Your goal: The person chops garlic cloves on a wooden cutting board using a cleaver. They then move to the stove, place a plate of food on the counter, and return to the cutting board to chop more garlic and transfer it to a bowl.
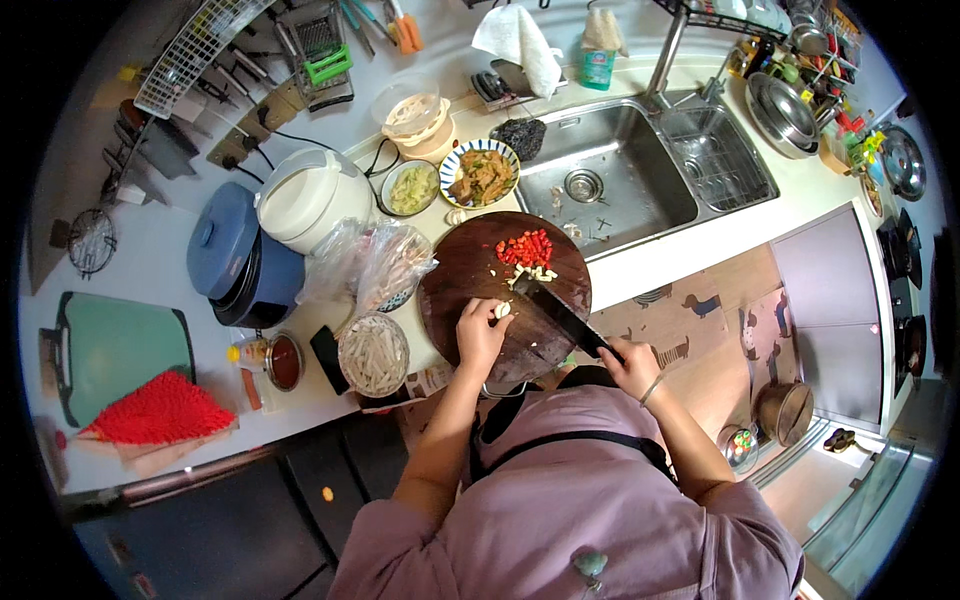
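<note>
The left hand (482, 335) reaches over the near-left edge of the round wooden chopping board (450, 275), its fingertips pinching what looks like a garlic clove (502, 311) near the board's middle; whether the clove touches the wood cannot be told. The right hand (634, 368) is wrapped around the handle of a dark-bladed kitchen knife (565, 315), which slants from beyond the board's near-right edge toward its middle. The blade is apart from the clove, its tip just beside a small scatter of chopped garlic (540, 274). Chopped red chilli (525, 246) lies heaped beyond that, toward the board's far edge. Judging by the pile, the chilli is already cut up, while the garlic seems only partly done: some is in bits, and the pinched clove looks uncut. Chilli and garlic also remain on the board, the two piles meeting at their edges, with neither moved into a dish.
</note>
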